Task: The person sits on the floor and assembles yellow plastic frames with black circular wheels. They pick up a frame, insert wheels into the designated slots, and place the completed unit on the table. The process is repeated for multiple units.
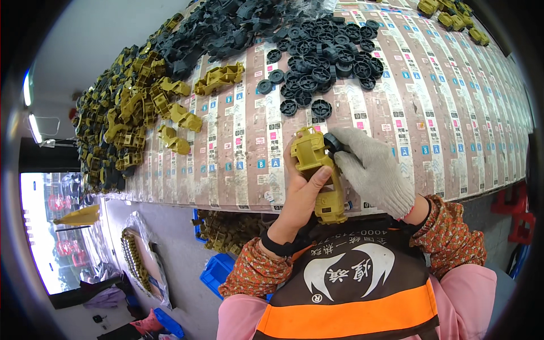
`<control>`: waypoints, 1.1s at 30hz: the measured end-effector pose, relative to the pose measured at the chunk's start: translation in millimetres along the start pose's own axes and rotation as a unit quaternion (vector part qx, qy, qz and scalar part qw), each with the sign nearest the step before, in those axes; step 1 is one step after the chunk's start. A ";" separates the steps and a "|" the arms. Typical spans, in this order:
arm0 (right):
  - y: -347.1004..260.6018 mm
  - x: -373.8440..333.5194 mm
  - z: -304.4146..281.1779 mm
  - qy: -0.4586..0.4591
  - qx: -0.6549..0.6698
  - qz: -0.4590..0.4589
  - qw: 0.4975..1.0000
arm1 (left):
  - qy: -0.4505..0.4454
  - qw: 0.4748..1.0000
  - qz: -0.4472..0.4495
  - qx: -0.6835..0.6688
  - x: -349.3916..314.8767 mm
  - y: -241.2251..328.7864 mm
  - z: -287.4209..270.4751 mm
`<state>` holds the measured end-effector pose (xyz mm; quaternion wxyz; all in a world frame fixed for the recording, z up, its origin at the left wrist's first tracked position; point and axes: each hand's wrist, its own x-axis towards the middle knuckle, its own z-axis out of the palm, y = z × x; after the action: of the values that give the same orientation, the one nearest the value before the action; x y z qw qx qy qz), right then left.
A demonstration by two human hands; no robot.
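Note:
Near the table's front edge, my bare left hand [303,195] is wrapped round an olive-yellow plastic toy car body [310,152], held upright on its end. My right hand [371,167], in a pale knitted glove, pinches a small black wheel [332,143] against the right side of the body's upper part. The gloved fingers partly hide the wheel, so I cannot tell whether it is seated. Beyond my hands lies a heap of black spoked wheels [320,62], with a loose wheel [321,108] at its near edge.
A big pile of olive-yellow car bodies [133,102] covers the table's left side, with dark plastic parts [221,28] behind it. More yellow pieces [453,17] lie at the far right. Below the front edge are a blue crate [218,275] and, at right, red stools [518,212].

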<state>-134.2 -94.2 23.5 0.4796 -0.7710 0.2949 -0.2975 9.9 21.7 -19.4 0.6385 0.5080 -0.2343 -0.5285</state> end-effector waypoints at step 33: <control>36.7 92.4 -10.1 0.017 -0.287 -0.162 0.944 | 0.097 0.986 0.039 -0.127 4.8 29.7 -27.5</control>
<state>-87.9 -181.7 9.8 0.1783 -0.9083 0.2470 -0.2867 47.5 26.2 -4.2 0.7376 0.4624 -0.1214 -0.4769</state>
